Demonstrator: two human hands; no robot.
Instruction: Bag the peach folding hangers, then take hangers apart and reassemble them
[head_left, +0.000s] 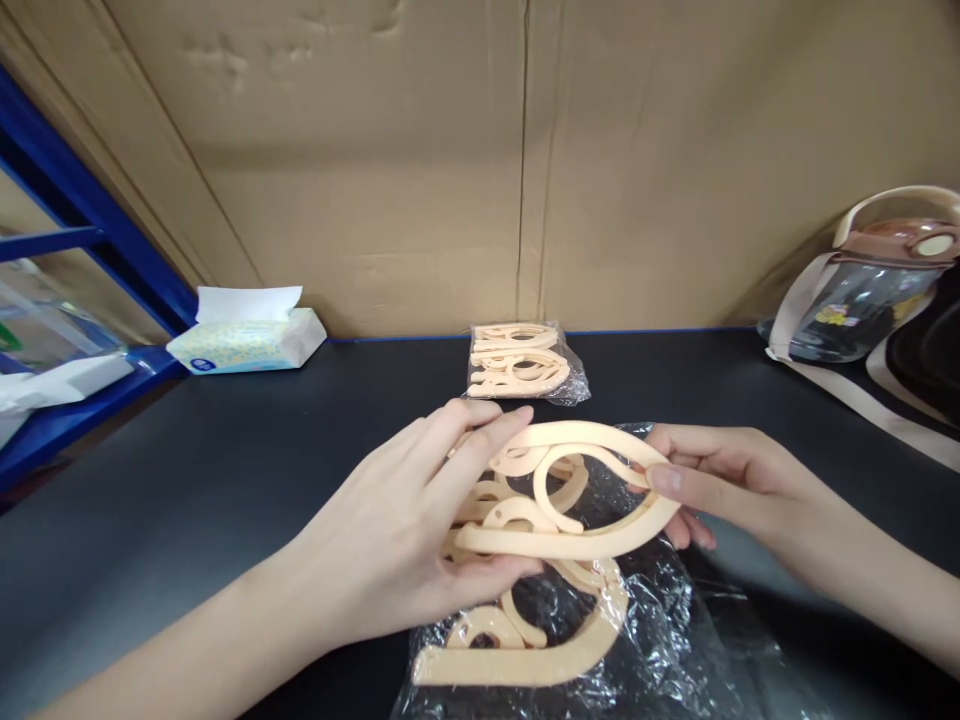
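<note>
A beige folding clothes hanger [577, 543], folded into a loop, is held between my two hands. My left hand [405, 510] wraps over its left end, with the fingers on the upper arm and the thumb along the lower one. At the right end, my right hand [720, 480] pinches the curved tip between thumb and fingers. Beneath it, more beige folded hangers [525, 665] lie on or in a crinkled clear plastic bag [660, 620]; which of the two I cannot tell. My left hand hides part of them.
Farther back on the black table [360, 400] lies a second clear bag of folded hangers [521, 360]. A tissue pack [247, 340] is at the back left, near a blue metal frame [120, 240]. A strapped water bottle [855, 300] stands back right. Cardboard [375, 180] walls the rear.
</note>
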